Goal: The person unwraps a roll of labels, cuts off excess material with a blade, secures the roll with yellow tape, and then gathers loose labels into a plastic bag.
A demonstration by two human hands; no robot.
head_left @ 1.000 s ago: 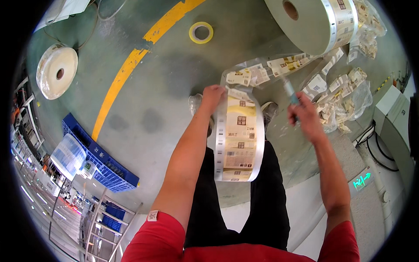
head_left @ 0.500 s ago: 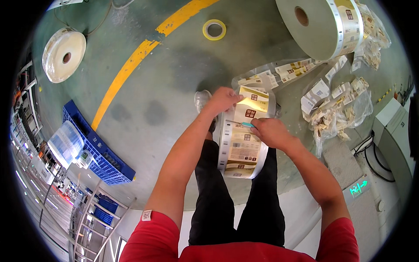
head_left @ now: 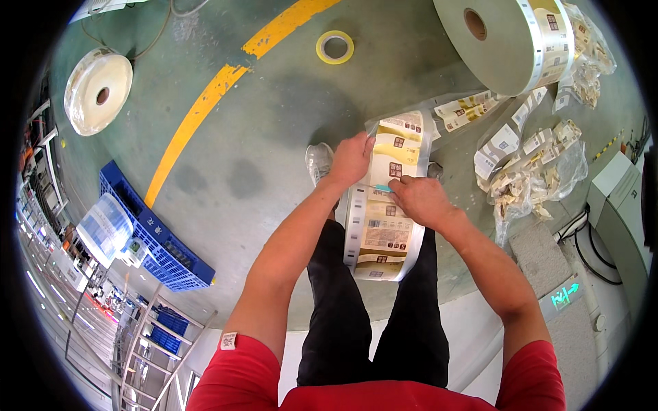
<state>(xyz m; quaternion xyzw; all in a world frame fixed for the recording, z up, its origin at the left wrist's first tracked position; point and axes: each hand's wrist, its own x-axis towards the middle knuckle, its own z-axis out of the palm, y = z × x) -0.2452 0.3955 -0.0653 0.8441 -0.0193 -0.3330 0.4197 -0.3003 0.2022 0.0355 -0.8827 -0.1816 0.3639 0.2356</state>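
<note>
- Between the person's black-trousered legs, a roll of printed packaging film point(head_left: 385, 236) stands with its printed face up, a stretch of film reaching away past the shoes.
- The print on it shows gold bands over cream, dark brown square emblems, a barcode beside a block of fine text, and dark register marks down the pale left margin.
- The right hand point(head_left: 423, 201) is closed around a turquoise utility knife point(head_left: 382, 188), its thin blade lying across the film and pointing at the left edge.
- The left hand point(head_left: 352, 159) is curled narrow at that left edge, thumb and fingers against the film; how firmly they pinch it, I cannot tell.
- Near the film's far end, a printed strip point(head_left: 462, 113) trails right toward a large film roll point(head_left: 504, 48) with a brown core.
- Right of the hands lies a crumpled heap of film point(head_left: 534, 168), well apart from the knife.
- Green-grey floor point(head_left: 264, 130) spreads from the left forearm to a worn yellow line point(head_left: 192, 130); a yellow tape roll point(head_left: 335, 47) sits ahead.
- Farther out: a white roll point(head_left: 86, 103), a blue crate point(head_left: 161, 236) with white lettering, and a green lit sign point(head_left: 564, 296) with an arrow.
</note>
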